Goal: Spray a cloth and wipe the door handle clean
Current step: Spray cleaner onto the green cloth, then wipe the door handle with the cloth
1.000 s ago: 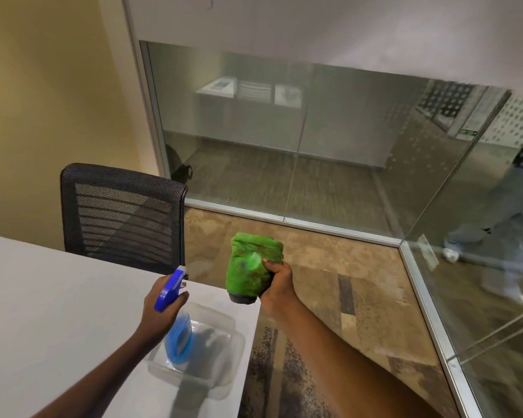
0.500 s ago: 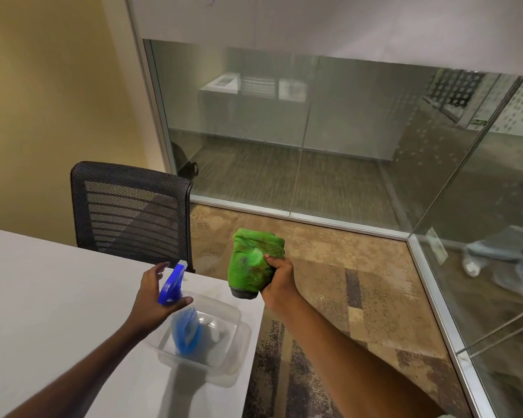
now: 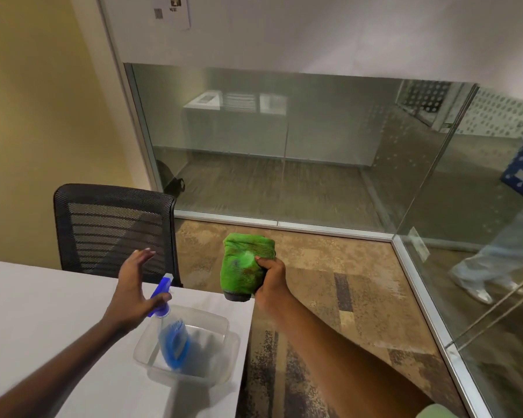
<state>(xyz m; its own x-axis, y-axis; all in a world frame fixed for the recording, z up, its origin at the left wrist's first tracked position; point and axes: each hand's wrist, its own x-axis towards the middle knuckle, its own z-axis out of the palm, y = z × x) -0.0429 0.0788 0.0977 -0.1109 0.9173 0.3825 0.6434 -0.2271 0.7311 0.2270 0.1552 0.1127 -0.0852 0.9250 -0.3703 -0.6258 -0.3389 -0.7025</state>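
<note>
A: Two hands were up over the near right corner of the table [image 3: 43,312]. Which one had the cloth?

B: The right hand [image 3: 271,279] was closed around the bunched green cloth [image 3: 245,267], holding it off the table's right edge above the carpet. The left hand [image 3: 133,291] was spread wide and gripped nothing, fingers splayed just left of the spray bottle [image 3: 171,336].

A: Where was the bottle?

B: Standing in the clear tub [image 3: 212,357] at that corner, its long axis tilted, with the blue trigger head leaning up and left toward the left palm. Whether the thumb touched the head, I couldn't tell.

A: And the door handle?

B: Not in view. Only glass partitions ahead and to the right, with a mesh chair [image 3: 112,227] behind the table's far edge.

A: So what did the next move turn on?

B: My guess is that the cloth was ready and the handle remained to be found, the right hand being the one equipped for wiping.
</note>
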